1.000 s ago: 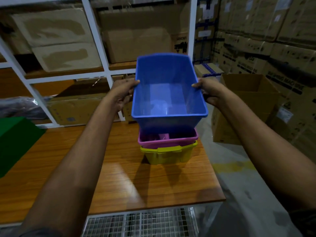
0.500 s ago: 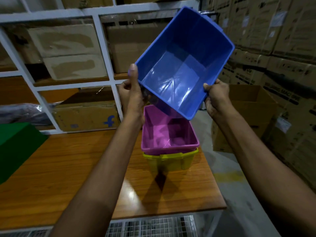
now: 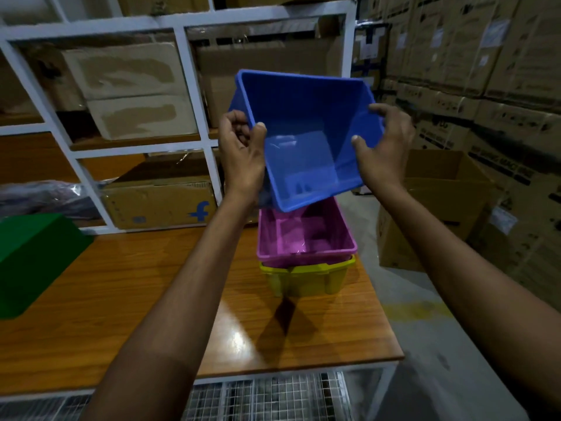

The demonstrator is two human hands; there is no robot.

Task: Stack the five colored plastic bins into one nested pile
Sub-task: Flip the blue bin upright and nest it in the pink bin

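Note:
A blue bin hangs tilted in the air above the stack, its open side facing me. My left hand pinches its left rim, thumb inside and fingers curled outside. My right hand holds the right rim, thumb on the inner wall and fingers spread over the edge. Below, a pink bin sits nested in a yellow bin on the wooden table. A green bin lies upside down at the table's left end.
A white shelf frame with cardboard boxes stands behind the table. An open cardboard box sits on the floor to the right, with stacked cartons behind it. Wire mesh shows under the table's front edge.
The blue bin was lifted off the stack and tipped up, then swung round and lowered toward the pink bin. Both hands shifted their hold on its rim.

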